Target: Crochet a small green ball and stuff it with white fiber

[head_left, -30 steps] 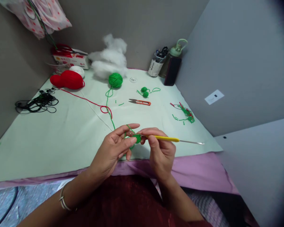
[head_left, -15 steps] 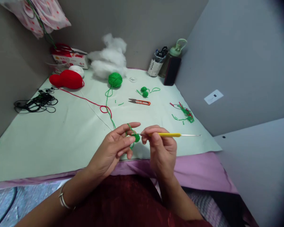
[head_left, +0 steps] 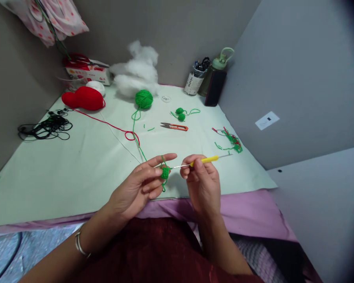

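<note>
Between the thumb and fingers of my left hand (head_left: 144, 179) is a small green crochet piece (head_left: 165, 173). Green yarn loops over the outstretched index finger of that hand, and its strand runs back to a green yarn ball (head_left: 144, 99). My right hand (head_left: 203, 179) pinches a crochet hook (head_left: 208, 159) by its yellow handle. The hook's thin metal shaft points left, its tip at the edge of the green piece with yarn on it. The hook's other metal end sticks out to the right, tilted up a little.
Orange thread snips (head_left: 174, 126) and two small green pieces (head_left: 181, 114) lie beyond my hands. Yarn scraps (head_left: 233, 141) lie right; black cords (head_left: 47, 125) and a red stuffed piece (head_left: 84, 99) left. White stuffing (head_left: 135, 72), a pen cup (head_left: 194, 81), bottle (head_left: 216, 68) and phone (head_left: 215, 89) stand behind.
The hook has drawn back to the right from the green piece, and its right end has tilted upward. The green piece has turned in my left fingers and shows more of its side.
</note>
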A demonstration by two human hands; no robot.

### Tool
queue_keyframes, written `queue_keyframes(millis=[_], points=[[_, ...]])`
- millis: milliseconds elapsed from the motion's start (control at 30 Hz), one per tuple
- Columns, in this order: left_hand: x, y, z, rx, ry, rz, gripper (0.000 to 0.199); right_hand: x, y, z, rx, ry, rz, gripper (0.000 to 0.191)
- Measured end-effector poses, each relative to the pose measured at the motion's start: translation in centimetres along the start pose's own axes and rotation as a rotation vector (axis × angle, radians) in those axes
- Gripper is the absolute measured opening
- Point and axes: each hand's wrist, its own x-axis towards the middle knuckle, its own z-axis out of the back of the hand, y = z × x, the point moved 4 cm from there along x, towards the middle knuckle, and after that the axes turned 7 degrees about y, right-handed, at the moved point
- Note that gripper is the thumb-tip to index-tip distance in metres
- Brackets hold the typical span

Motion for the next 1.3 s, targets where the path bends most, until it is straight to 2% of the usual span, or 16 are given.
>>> queue_keyframes(millis=[67,167,300,533,633,767,967,1067,1167,1300], points=[[0.1,0.1,0.0,0.06,0.001,-0.029,0.035,0.0,-0.1,-0.1,0.008,0.037,-0.022,0.02],[0.2,0.3,-0.2,0.22,-0.018,-0.128,0.036,-0.4,-0.2,-0.4,-0.06,0.083,0.018,0.018],[0.2,0.4,-0.3,0.342,-0.028,-0.219,0.036,-1.0,-0.3,-0.6,-0.141,0.096,0.048,0.017],[0.1,0.1,-0.2,0.33,-0.032,-0.229,0.054,-1.1,0.0,-0.5,-0.176,0.114,0.076,0.016],[0.1,0.1,-0.1,0.343,-0.025,-0.213,0.047,-1.0,-0.1,-0.5,-0.136,0.1,0.082,0.016],[-0.1,-0.1,0.1,0.379,-0.072,-0.221,0.035,-0.6,0.0,-0.5,-0.006,0.057,0.053,0.017],[-0.4,-0.2,0.1,0.412,-0.087,-0.235,0.031,-0.4,0.2,-0.7,0.037,0.115,0.031,0.023],[-0.5,-0.2,0.4,0.479,-0.112,-0.26,0.029,-0.8,0.5,-0.7,-0.062,0.124,0.079,0.023],[-0.5,-0.1,0.6,0.579,-0.156,-0.293,0.029,-1.4,1.0,-0.7,-0.278,0.129,0.184,0.023],[-0.4,0.0,0.5,0.546,-0.207,-0.33,0.037,-2.5,1.6,-1.5,-0.769,0.193,0.495,0.023]])
